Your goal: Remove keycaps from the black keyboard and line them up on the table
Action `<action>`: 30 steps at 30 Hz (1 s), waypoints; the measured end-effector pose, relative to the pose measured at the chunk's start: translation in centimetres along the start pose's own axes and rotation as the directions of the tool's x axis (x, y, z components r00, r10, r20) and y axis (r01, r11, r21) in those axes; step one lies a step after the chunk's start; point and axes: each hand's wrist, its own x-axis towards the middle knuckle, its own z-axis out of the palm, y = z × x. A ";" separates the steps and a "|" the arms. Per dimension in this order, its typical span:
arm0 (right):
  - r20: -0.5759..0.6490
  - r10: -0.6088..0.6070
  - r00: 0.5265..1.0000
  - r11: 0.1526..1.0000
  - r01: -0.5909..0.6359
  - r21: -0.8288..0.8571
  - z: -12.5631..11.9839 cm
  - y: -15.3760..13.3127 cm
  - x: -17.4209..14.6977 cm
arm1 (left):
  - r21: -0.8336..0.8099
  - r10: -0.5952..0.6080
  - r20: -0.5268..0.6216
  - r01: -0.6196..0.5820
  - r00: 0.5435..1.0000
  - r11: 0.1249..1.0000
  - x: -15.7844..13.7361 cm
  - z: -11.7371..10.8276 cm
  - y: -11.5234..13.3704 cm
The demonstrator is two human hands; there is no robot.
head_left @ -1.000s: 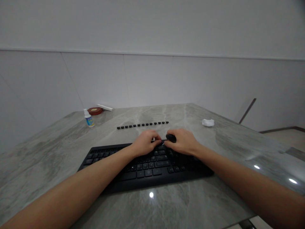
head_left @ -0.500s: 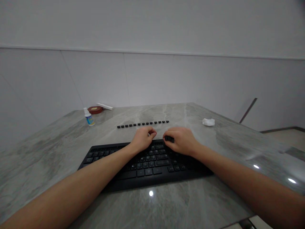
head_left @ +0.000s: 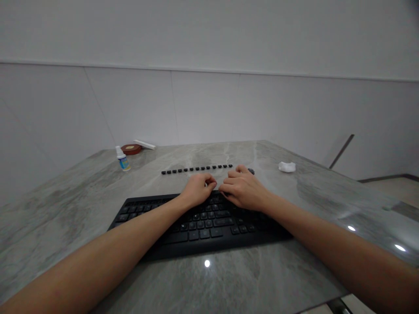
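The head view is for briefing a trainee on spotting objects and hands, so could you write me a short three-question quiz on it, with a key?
1. Multiple choice: what lies in a row beyond the black keyboard?
A) pens
B) small black keycaps
C) coins
2. True or false: in this view, the white-capped bottle stands to the left of the white wad.
3. Short answer: which of the person's hands is nearer the white wad?

Key:
1. B, the small black keycaps.
2. True.
3. The right hand.
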 end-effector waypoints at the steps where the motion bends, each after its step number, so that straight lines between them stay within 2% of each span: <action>1: 0.003 0.001 1.000 1.000 -0.001 0.001 -0.1 0.0 0.0 | -0.002 0.001 0.002 -0.001 1.000 1.000 0.0 0.0 0.0; 10: 0.012 0.012 1.000 1.000 -0.012 0.025 -0.8 0.4 -0.3 | 0.008 0.013 -0.001 -0.013 1.000 1.000 0.0 0.1 -0.1; 14: -0.019 0.086 0.996 0.993 -0.084 0.088 -0.7 0.7 -0.5 | 0.030 0.015 0.006 -0.015 1.000 0.999 -0.1 0.0 0.0; 18: -0.051 0.151 0.987 0.973 -0.139 0.183 -0.5 1.4 -1.0 | 0.044 0.073 0.015 -0.074 0.997 0.996 -0.1 0.1 -0.2; 23: -0.021 0.128 0.992 0.956 -0.118 0.267 -0.5 1.9 -1.4 | 0.090 0.143 0.008 -0.143 0.990 0.986 -0.2 0.2 -0.3; 30: 0.013 0.071 0.997 0.958 -0.072 0.278 -1.0 1.6 -1.4 | 0.132 0.234 0.051 -0.238 0.971 0.962 -0.6 0.0 0.3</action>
